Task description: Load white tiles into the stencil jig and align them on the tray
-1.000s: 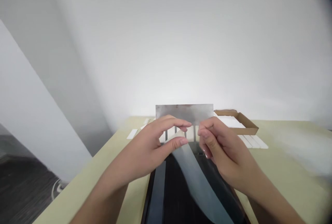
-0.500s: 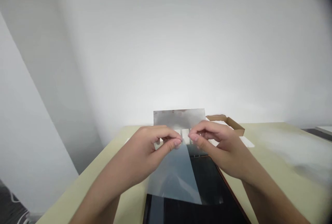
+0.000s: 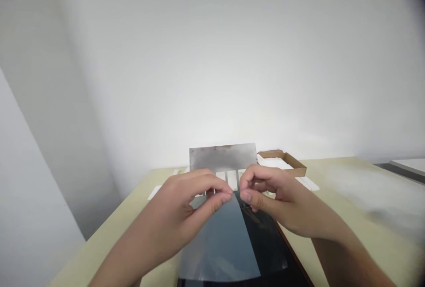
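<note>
My left hand [image 3: 195, 198] pinches the top corner of a bluish translucent plastic film sheet [image 3: 224, 242] between thumb and fingertips. Beside it, a small gap away, my right hand [image 3: 265, 187] is closed with thumb and index finger together. What that pinch holds, if anything, is too fine to make out; faint glossy creases run below it. The film hangs over a dark flat panel [image 3: 288, 273] with a reddish-brown edge, covering much of it.
A grey metallic-looking plate [image 3: 222, 156] stands upright at the back, with several white strips [image 3: 232, 180] before it. An open cardboard box [image 3: 297, 165] holding white sheets sits at the back right. White pieces [image 3: 307, 184] lie on the pale yellow table [image 3: 338, 198] against the wall.
Both hands and the film have come slightly lower in view. The gap between my fingertips is about the same, and the right-hand fingers have curled more. The camera view has shifted slightly.
</note>
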Demonstrator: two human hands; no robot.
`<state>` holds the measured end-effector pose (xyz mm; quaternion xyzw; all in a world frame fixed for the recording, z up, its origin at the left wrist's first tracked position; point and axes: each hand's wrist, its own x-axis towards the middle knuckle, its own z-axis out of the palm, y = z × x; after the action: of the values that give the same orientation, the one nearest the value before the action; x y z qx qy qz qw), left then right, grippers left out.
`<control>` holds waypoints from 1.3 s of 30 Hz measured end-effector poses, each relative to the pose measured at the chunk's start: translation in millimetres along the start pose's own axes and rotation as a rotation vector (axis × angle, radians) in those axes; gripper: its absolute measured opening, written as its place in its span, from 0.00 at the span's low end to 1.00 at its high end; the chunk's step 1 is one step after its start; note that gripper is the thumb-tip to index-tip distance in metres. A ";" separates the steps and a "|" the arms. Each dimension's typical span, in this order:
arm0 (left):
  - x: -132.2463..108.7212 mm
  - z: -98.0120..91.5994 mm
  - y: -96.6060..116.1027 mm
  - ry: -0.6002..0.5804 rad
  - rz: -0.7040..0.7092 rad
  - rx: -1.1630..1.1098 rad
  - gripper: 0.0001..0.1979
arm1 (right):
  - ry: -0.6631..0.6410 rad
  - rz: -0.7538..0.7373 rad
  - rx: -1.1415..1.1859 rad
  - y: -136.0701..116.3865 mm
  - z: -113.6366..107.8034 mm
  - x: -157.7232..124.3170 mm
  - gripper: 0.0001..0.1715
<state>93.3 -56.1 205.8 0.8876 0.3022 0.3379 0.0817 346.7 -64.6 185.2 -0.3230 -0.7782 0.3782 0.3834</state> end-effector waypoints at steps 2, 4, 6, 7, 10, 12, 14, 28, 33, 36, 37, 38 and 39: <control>-1.0 0.1 1.8 -0.004 0.023 -0.023 0.07 | -0.024 0.000 0.006 0.5 -1.4 0.0 0.13; -1.8 0.7 3.9 0.001 0.049 -0.039 0.07 | -0.038 0.002 0.039 1.3 -1.8 0.4 0.13; -2.0 1.5 5.7 0.011 0.068 -0.052 0.08 | -0.108 -0.007 0.143 2.2 -1.5 0.8 0.14; -2.0 1.9 6.3 0.015 0.077 -0.058 0.07 | -0.143 -0.018 0.194 2.5 -1.1 1.0 0.14; -1.4 2.4 6.1 0.034 0.094 -0.062 0.07 | -0.097 -0.029 0.178 1.5 0.5 1.2 0.15; -1.3 2.4 5.0 0.052 0.095 -0.056 0.08 | -0.026 -0.020 0.126 0.0 1.6 1.1 0.14; -1.5 2.4 3.9 0.059 0.094 -0.051 0.09 | -0.047 -0.020 0.166 -1.2 2.2 0.9 0.13; -4.8 2.6 6.9 0.060 0.294 -0.021 0.18 | -0.089 0.006 0.315 -0.2 3.9 1.0 0.16; -2.5 2.9 6.8 0.112 0.421 -0.006 0.16 | -0.116 -0.007 0.383 0.3 4.3 0.6 0.14; -1.5 5.0 5.1 0.145 0.465 -0.003 0.16 | -0.134 -0.029 0.422 1.6 4.5 1.2 0.12; -1.7 5.7 4.3 0.144 0.469 0.004 0.17 | -0.139 -0.037 0.435 1.8 4.5 1.6 0.12; -2.2 6.2 3.6 0.146 0.471 0.012 0.17 | -0.145 -0.044 0.452 2.0 4.5 2.0 0.12; -2.9 6.6 3.0 0.152 0.472 0.021 0.18 | -0.153 -0.051 0.469 2.1 4.5 2.4 0.12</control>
<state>97.3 -59.8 200.2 0.9065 0.0951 0.4101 -0.0318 342.2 -63.1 182.3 -0.1759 -0.7037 0.5621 0.3975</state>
